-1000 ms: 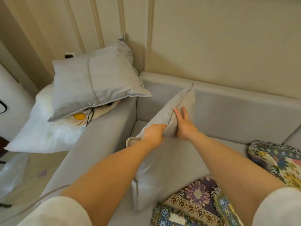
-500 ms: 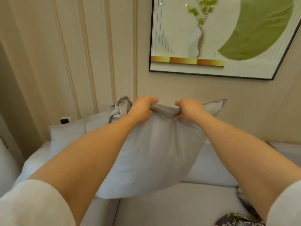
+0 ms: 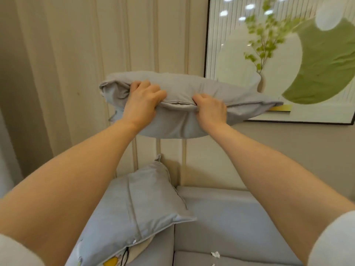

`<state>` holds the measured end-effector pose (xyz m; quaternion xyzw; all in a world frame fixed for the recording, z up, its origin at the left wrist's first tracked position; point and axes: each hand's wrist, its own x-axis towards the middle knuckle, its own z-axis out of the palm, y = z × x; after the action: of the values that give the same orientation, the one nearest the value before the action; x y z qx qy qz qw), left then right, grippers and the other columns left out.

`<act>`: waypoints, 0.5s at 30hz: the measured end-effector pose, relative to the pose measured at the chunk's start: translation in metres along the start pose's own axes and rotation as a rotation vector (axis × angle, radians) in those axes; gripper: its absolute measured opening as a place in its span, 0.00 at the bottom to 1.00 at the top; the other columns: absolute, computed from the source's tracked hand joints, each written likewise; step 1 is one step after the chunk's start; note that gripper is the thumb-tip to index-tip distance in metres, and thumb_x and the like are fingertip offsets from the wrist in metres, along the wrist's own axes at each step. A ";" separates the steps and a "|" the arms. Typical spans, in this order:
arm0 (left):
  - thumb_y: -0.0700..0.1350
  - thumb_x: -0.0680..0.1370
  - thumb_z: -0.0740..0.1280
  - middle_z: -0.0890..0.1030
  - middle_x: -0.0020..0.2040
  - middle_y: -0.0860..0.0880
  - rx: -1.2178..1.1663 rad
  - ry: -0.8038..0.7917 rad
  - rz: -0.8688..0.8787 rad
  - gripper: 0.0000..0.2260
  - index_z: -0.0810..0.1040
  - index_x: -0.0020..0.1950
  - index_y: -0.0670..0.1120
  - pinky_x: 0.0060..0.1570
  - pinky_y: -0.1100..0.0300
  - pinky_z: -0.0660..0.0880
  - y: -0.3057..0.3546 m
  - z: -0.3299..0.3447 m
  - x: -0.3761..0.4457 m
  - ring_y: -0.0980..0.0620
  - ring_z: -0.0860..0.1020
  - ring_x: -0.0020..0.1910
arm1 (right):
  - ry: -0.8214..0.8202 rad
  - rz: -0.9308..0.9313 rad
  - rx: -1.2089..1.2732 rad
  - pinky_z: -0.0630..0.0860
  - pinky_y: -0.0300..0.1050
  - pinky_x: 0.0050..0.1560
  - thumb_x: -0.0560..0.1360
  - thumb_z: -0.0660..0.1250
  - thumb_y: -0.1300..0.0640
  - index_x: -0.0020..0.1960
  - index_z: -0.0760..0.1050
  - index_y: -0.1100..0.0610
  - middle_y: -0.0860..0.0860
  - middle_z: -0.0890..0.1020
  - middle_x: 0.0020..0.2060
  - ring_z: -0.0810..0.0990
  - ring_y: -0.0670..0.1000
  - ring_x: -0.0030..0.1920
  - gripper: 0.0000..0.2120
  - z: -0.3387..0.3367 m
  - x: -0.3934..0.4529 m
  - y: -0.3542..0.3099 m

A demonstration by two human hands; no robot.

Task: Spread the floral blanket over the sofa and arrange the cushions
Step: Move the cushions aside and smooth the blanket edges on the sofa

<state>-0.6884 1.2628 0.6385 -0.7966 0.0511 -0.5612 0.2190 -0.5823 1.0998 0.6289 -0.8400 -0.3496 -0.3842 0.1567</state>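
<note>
I hold a grey cushion (image 3: 184,120) up in the air, well above the sofa, lying nearly flat with its seamed edge toward me. My left hand (image 3: 143,101) grips that edge near the cushion's left end. My right hand (image 3: 210,108) is clenched on the same edge, near the middle. A second grey cushion (image 3: 134,212) rests on the sofa's left armrest below, on top of a pale cushion with a yellow print (image 3: 113,263). The grey sofa (image 3: 221,214) shows its backrest and bare seat. The floral blanket is out of view.
A framed picture (image 3: 288,60) of a vase and green leaves hangs on the wall behind the sofa, right of the raised cushion. Beige ribbed wall panels fill the left. Small white scraps (image 3: 215,254) lie on the sofa seat.
Both hands have lifted the grey cushion from the sofa corner to high in front of the wall and tipped it from hanging upright to nearly flat. My view has tilted upward.
</note>
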 end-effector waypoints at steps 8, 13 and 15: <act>0.41 0.77 0.61 0.80 0.58 0.49 0.064 -1.307 -0.447 0.11 0.79 0.55 0.50 0.64 0.53 0.61 0.002 0.064 -0.278 0.48 0.74 0.62 | -0.720 -0.209 0.110 0.74 0.56 0.56 0.80 0.52 0.64 0.63 0.71 0.63 0.62 0.74 0.61 0.77 0.63 0.60 0.15 0.202 -0.135 -0.125; 0.38 0.78 0.58 0.78 0.60 0.49 0.139 -1.343 -0.361 0.15 0.77 0.60 0.49 0.68 0.50 0.60 0.009 0.082 -0.330 0.46 0.70 0.66 | -0.883 -0.143 0.121 0.73 0.56 0.57 0.79 0.52 0.66 0.65 0.68 0.62 0.62 0.71 0.63 0.76 0.64 0.61 0.16 0.255 -0.173 -0.140; 0.38 0.78 0.59 0.77 0.61 0.49 0.139 -1.312 -0.372 0.15 0.76 0.62 0.49 0.69 0.49 0.58 0.000 0.086 -0.334 0.46 0.68 0.66 | -0.886 -0.128 0.141 0.73 0.56 0.58 0.79 0.53 0.67 0.66 0.66 0.62 0.61 0.69 0.64 0.75 0.64 0.61 0.16 0.266 -0.174 -0.142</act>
<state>-0.7317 1.3966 0.3240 -0.9514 -0.2658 0.0071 0.1553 -0.6203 1.2601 0.3219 -0.8872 -0.4598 0.0285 0.0247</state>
